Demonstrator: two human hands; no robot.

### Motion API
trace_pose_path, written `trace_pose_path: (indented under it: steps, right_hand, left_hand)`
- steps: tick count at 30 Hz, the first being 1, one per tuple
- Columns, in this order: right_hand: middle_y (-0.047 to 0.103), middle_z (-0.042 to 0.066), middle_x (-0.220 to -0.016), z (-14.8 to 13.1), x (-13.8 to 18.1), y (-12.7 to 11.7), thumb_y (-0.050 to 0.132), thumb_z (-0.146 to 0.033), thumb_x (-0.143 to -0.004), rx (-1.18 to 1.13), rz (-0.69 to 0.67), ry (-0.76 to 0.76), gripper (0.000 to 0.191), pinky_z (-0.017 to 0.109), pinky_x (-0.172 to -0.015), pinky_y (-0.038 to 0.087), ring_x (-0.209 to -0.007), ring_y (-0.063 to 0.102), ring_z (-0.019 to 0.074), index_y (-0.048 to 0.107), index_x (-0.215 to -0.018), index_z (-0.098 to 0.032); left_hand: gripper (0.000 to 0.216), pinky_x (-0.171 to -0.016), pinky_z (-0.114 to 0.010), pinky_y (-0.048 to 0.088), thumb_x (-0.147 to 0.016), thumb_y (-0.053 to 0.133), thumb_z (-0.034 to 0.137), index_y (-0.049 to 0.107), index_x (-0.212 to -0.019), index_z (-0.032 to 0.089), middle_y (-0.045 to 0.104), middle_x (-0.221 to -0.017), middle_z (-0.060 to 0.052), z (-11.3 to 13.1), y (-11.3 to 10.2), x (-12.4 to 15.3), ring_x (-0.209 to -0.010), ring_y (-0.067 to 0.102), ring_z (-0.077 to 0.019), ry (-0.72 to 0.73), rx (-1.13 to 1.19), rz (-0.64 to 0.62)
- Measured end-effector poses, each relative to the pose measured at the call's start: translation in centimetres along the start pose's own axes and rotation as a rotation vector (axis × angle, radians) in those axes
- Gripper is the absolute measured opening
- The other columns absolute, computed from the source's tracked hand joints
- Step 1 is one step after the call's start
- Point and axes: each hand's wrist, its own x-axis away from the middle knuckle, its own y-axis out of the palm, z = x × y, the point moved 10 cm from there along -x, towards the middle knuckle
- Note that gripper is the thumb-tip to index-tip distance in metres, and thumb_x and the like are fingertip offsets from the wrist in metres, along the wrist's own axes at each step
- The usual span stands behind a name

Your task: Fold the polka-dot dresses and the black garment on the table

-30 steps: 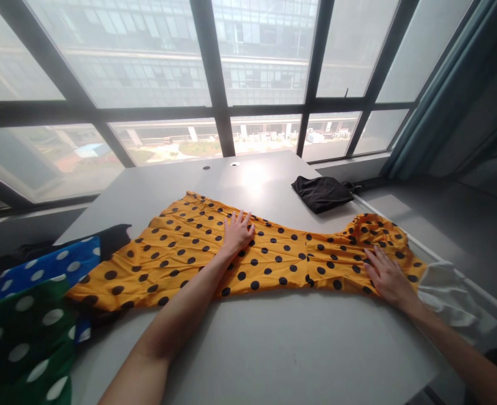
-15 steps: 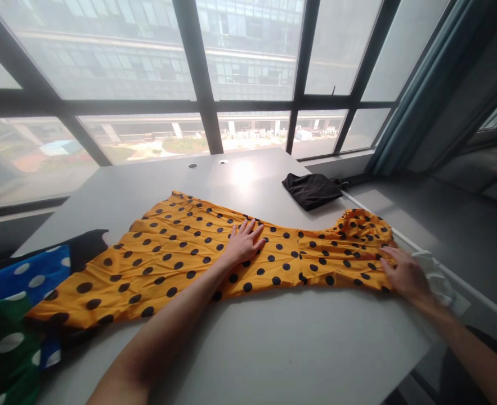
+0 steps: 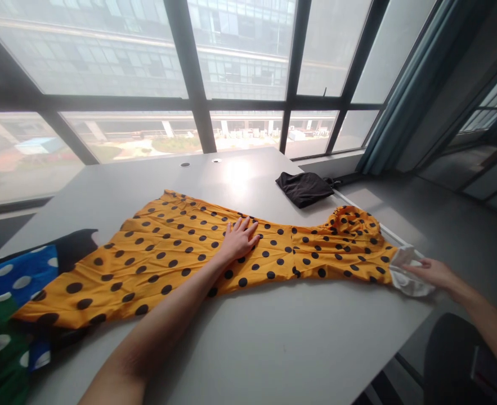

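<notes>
A yellow dress with black dots (image 3: 197, 247) lies folded lengthwise across the table, its skirt to the left and a gathered puff sleeve (image 3: 353, 222) at the right. My left hand (image 3: 238, 239) rests flat on the middle of it, fingers spread. At the dress's right end is a white collar (image 3: 411, 278). My right hand (image 3: 436, 273) has its fingers closed on this white cloth near the table's right edge; the fingertips are partly hidden in it.
The white table (image 3: 248, 349) stands against large windows. Blue (image 3: 20, 275) and green (image 3: 3, 343) dotted garments lie at the left, partly under the skirt. A folded black cloth (image 3: 305, 188) lies behind the sleeve. A dark chair (image 3: 459, 354) stands at lower right.
My right hand has moved right from the dress's upper end to the white collar, which now shows more fully. The left hand stays flat on the dress. The view has shifted slightly.
</notes>
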Motion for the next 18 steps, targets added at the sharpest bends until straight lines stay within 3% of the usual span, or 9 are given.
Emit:
trace_pose_path:
  steps: [4,6,12,16,18]
  right_hand:
    - [0.074,0.019,-0.095,-2.0,1.0,-0.4,0.089,-0.048,-0.053,-0.038,0.184,-0.034,0.044,0.051,-0.081,0.057,-0.098,0.074,0.043,0.059,-0.079,-0.029]
    - [0.074,0.019,-0.099,-2.7,1.9,-0.3,0.09,-0.046,-0.051,-0.109,0.213,-0.006,0.049,0.051,-0.078,0.058,-0.102,0.073,0.0432,0.061,-0.085,-0.029]
    - [0.073,0.011,-0.078,-3.5,3.3,1.3,0.075,-0.017,-0.056,-0.612,0.052,0.263,0.052,0.037,-0.049,0.056,-0.055,0.07,0.0306,0.07,-0.107,-0.027]
    - [0.077,0.024,-0.107,-7.8,3.1,-0.7,0.072,-0.022,-0.067,-0.699,0.018,0.144,0.064,0.041,-0.055,0.058,-0.067,0.074,0.0326,0.073,-0.131,-0.028]
    - [0.075,0.029,-0.117,-11.7,3.6,-2.7,0.071,-0.032,-0.075,-0.607,0.065,-0.028,0.066,0.045,-0.056,0.058,-0.072,0.075,0.0355,0.07,-0.14,-0.028]
  left_hand:
    - [0.064,-0.127,-0.067,0.011,-0.108,0.034,0.061,0.043,-0.164,0.031,0.024,-0.176,-0.009,-0.2,0.2,0.0,-0.162,0.018,-0.0362,0.0,0.006,0.0]
    - [0.064,-0.128,-0.067,0.01,-0.107,0.034,0.061,0.043,-0.164,0.031,0.024,-0.176,-0.008,-0.2,0.3,-0.1,-0.163,0.018,-0.0359,0.001,0.007,0.0]
    - [0.064,-0.128,-0.067,0.009,-0.107,0.036,0.06,0.043,-0.164,0.031,0.026,-0.176,-0.008,-0.2,0.4,0.0,-0.162,0.018,-0.0364,0.001,0.012,0.005]
    - [0.064,-0.127,-0.069,0.011,-0.107,0.037,0.059,0.044,-0.163,0.03,0.026,-0.175,-0.01,0.1,0.2,0.3,-0.162,0.019,-0.0385,0.013,0.032,0.016]
    - [0.063,-0.127,-0.069,0.01,-0.107,0.038,0.059,0.045,-0.162,0.03,0.026,-0.175,-0.01,0.2,0.0,0.4,-0.162,0.019,-0.0391,0.021,0.047,0.025]
